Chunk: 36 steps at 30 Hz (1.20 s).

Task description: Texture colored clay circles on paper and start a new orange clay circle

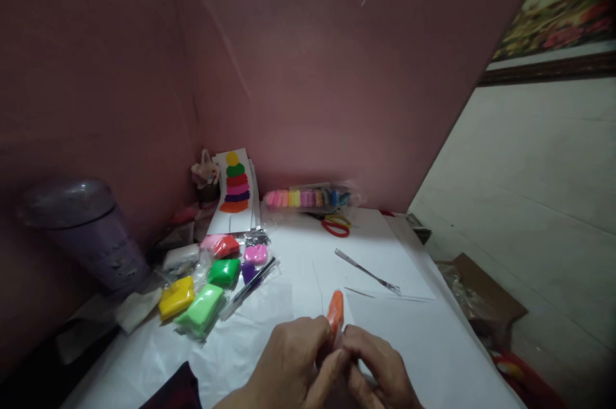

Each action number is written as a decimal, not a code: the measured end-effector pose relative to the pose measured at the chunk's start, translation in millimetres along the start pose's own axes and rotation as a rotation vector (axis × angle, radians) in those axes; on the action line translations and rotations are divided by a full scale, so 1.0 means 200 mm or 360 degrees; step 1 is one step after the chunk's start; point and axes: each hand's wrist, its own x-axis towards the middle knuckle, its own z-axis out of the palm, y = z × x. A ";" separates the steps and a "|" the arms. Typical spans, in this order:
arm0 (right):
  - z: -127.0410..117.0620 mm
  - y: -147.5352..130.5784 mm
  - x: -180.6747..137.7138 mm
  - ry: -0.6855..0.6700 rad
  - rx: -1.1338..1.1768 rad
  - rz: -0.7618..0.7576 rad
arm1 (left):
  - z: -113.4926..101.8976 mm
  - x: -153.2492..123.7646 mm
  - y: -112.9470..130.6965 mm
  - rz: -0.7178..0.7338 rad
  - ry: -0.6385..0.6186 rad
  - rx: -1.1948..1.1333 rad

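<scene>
Both my hands meet low in the middle of the view over a white table (433, 357). My left hand (289, 364) and my right hand (378, 367) are closed together on an orange piece of clay (335, 314) that sticks up between the fingertips. Left of the hands lie several small clay packets: yellow (176, 296), light green (201, 309), green (224, 271), red (225, 246), pink (255, 253) and purple (248, 271). A metal fork (368, 272) rests on the paper beyond the hands.
A card with stacked coloured blobs (235, 189) leans at the back corner of a pink board screen (312, 88). A row of clay sticks in a clear pack (308, 197) and red-handled scissors (335, 225) lie at the back. A purple container (91, 229) stands at left.
</scene>
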 end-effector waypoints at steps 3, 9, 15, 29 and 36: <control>-0.01 0.01 0.01 -0.0001 0.0009 -0.0006 | 0.00 0.01 -0.02 0.0105 0.0019 0.0085; -0.05 -0.02 0.03 -0.0209 0.0038 -0.0096 | 0.00 0.00 -0.03 0.0004 -0.0022 0.0035; -0.06 -0.07 0.07 -0.0160 0.0119 -0.0042 | 0.02 0.00 -0.04 -0.0067 -0.0087 -0.0130; -0.07 -0.07 0.07 -0.0182 -0.0049 -0.0171 | -0.01 0.01 0.01 -0.0264 -0.0174 -0.0363; -0.06 -0.08 0.06 -0.0119 -0.0106 -0.0103 | 0.04 0.00 -0.05 -0.0050 -0.0106 -0.0332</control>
